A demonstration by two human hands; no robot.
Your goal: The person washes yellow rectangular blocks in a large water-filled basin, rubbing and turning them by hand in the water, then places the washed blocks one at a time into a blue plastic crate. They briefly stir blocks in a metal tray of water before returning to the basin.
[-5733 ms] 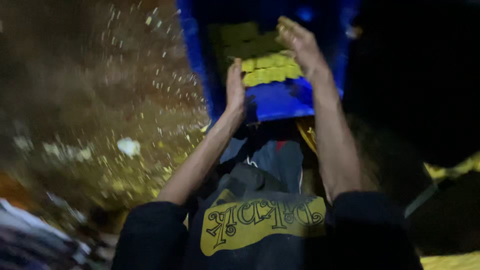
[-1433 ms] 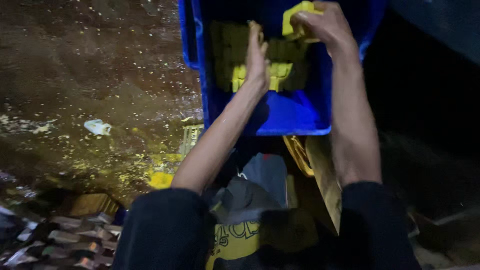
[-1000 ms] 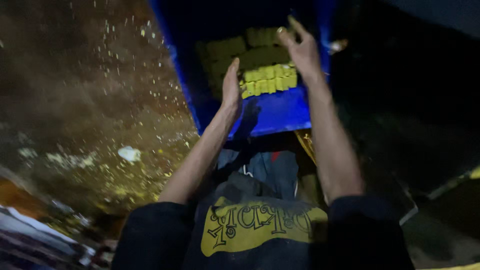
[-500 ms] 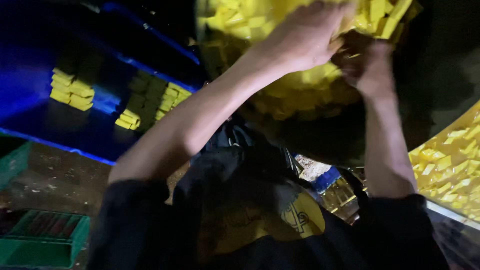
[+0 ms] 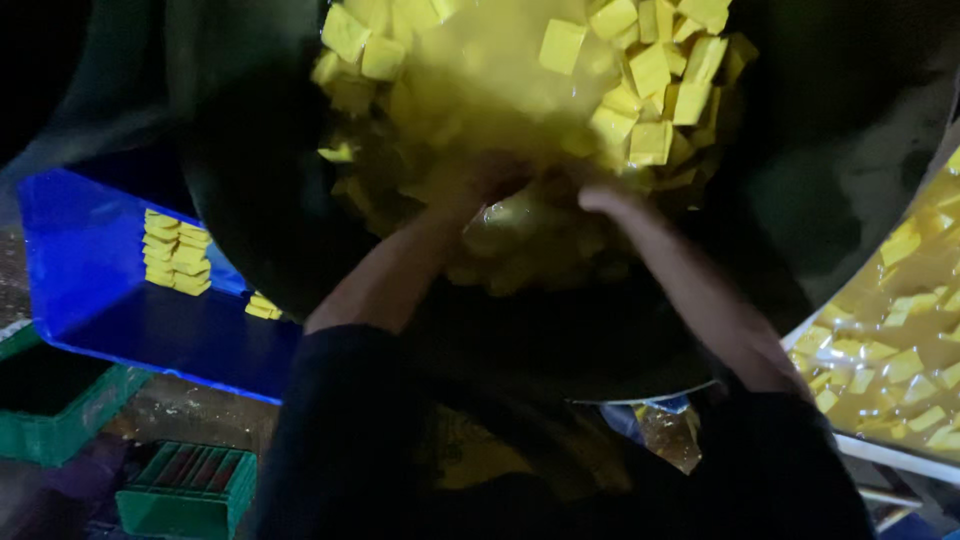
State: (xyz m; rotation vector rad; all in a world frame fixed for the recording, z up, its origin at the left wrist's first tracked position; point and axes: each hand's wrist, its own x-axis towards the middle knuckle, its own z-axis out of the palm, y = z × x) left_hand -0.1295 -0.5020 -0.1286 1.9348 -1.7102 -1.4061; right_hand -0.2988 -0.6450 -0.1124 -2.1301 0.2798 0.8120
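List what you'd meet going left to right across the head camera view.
Green crates → blue tray with stacked yellow blocks → dark pot of yellow cubes, both hands in it → white tub of cubes.

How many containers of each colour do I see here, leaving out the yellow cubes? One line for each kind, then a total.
Dark round basin, both hands reaching in: 1
Blue crate: 1
Green crates: 2
White-rimmed tray at the right edge: 1
Total: 5
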